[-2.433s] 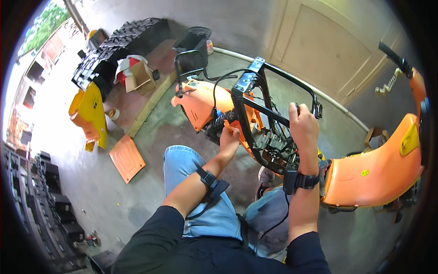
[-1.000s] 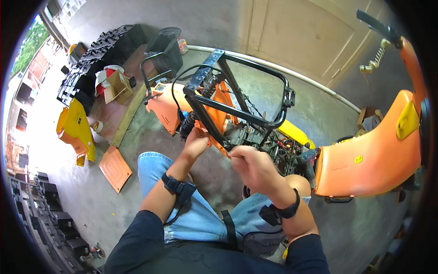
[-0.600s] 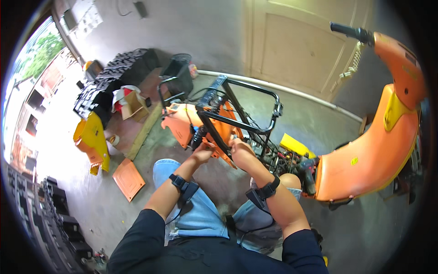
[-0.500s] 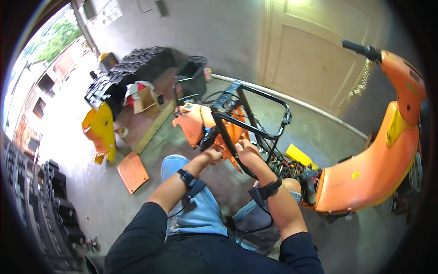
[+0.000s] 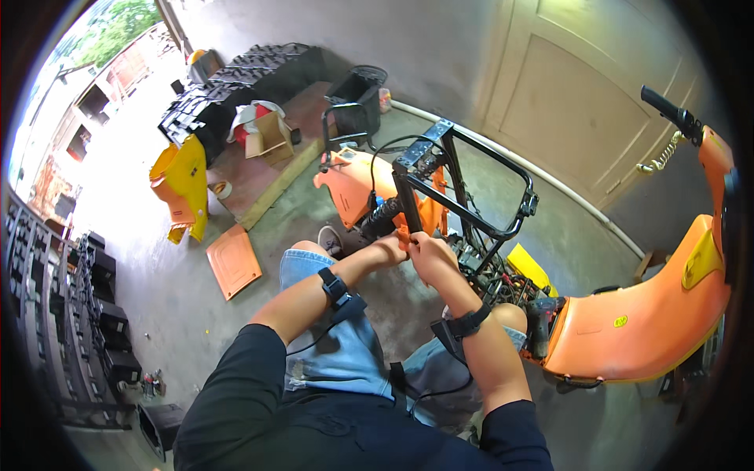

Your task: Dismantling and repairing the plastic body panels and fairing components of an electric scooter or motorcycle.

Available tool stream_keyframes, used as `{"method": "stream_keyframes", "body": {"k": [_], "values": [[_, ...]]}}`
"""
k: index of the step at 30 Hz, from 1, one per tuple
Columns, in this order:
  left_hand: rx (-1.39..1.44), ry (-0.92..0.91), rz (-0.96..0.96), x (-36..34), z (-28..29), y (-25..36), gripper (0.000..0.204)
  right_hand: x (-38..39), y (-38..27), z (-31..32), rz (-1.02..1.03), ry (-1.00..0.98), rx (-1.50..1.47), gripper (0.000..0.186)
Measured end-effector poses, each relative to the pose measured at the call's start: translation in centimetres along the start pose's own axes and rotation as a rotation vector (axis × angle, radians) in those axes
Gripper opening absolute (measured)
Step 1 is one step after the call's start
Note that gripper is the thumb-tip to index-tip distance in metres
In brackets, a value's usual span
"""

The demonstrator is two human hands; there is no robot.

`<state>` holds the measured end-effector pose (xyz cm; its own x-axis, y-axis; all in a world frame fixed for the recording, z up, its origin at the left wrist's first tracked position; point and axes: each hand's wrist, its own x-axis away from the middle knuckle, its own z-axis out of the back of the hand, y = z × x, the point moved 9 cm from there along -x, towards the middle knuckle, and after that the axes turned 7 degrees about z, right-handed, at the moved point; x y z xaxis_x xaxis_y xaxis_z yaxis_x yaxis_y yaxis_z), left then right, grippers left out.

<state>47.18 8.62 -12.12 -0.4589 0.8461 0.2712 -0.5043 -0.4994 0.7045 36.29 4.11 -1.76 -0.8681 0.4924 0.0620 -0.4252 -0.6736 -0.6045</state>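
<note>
Both my hands meet at the black tubular frame (image 5: 463, 196) of a partly stripped scooter. My left hand (image 5: 388, 250) is closed on a small orange plastic part (image 5: 404, 237) just below a frame tube. Right beside it, my right hand (image 5: 433, 257) is curled into a fist against the lower end of that tube; what lies inside its fingers is hidden. An orange body panel (image 5: 352, 188) sits behind the frame, with a black coil spring (image 5: 383, 213) near my left hand. Tangled wires and metal parts (image 5: 503, 286) show right of my right hand.
The scooter's orange front body (image 5: 628, 326) curves up at right to a handlebar (image 5: 667, 106). A power drill (image 5: 542, 318) rests beside it, near a yellow panel (image 5: 532, 267). At left lie an orange flat cover (image 5: 233, 261), a yellow-orange shell (image 5: 182, 188) and a cardboard box (image 5: 269, 140).
My hands have come closer together, the left moving right toward the fist of the right. The small orange part now shows between them. The whole view has shifted, with the scooter further right.
</note>
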Motion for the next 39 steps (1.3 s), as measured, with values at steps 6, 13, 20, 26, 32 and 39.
{"method": "stream_keyframes", "body": {"k": [6,13,20,26,32,39], "values": [[0.532,-0.142,0.359,0.1,1.4,2.1,0.015,-0.3,7.3,3.9,-0.265,0.265,0.111,0.034],[0.74,0.104,0.322,-0.3,2.1,1.8,0.014,-6.7,18.2,4.6,-0.519,0.829,-0.237,0.036],[0.624,0.305,0.156,1.7,2.2,2.7,0.023,-12.9,26.3,6.3,-0.614,0.887,-0.31,0.039],[0.424,0.118,0.175,0.5,1.7,-0.3,0.026,-17.4,22.8,5.0,-0.485,0.287,-0.32,0.065],[0.481,0.021,0.05,-1.6,0.0,0.4,0.032,-20.4,25.0,2.2,-0.482,-0.003,-0.664,0.052],[0.704,0.048,-0.072,-0.8,1.5,2.0,0.037,-19.7,21.9,1.8,-0.446,-0.127,-0.96,0.031]]}}
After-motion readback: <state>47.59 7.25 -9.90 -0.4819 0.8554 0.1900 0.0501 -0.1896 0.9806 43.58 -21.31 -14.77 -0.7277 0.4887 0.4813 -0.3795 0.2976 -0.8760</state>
